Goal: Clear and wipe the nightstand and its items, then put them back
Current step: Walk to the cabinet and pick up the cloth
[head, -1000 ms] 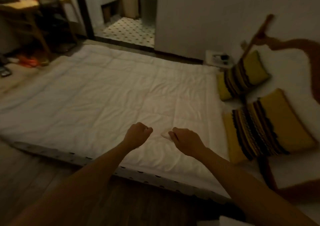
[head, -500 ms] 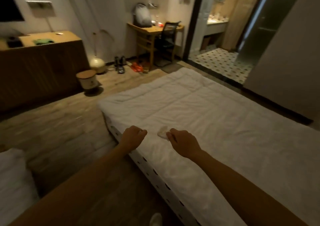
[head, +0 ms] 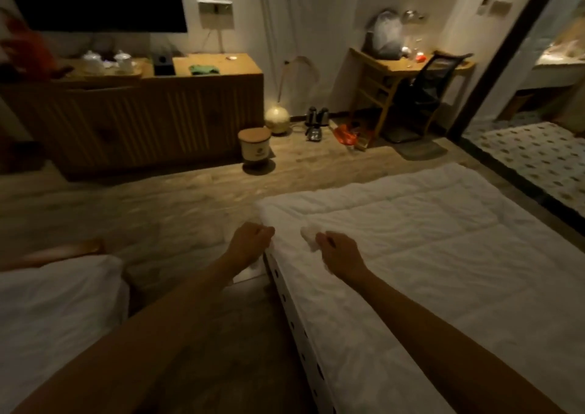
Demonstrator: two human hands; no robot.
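Dim bedroom: white bed (head: 427,255) at right, wooden floor (head: 158,211) beyond. Right hand (head: 340,252) grip closed on a white wipe (head: 309,235) above the bed corner. Left hand (head: 250,242) fisted, contents indeterminate.

The white wad (head: 309,238) is half hidden inside the right grip (head: 340,252).

I see two bare forearms in frame, no sleeves anywhere up to the frame edge. Left hand (head: 251,239) and right hand (head: 340,252): no gloves, no rings that I can make out, no watch or band at either wrist. No markings visible on the arms. Light is dim and warm, so fine detail on the fingers is unreadable.
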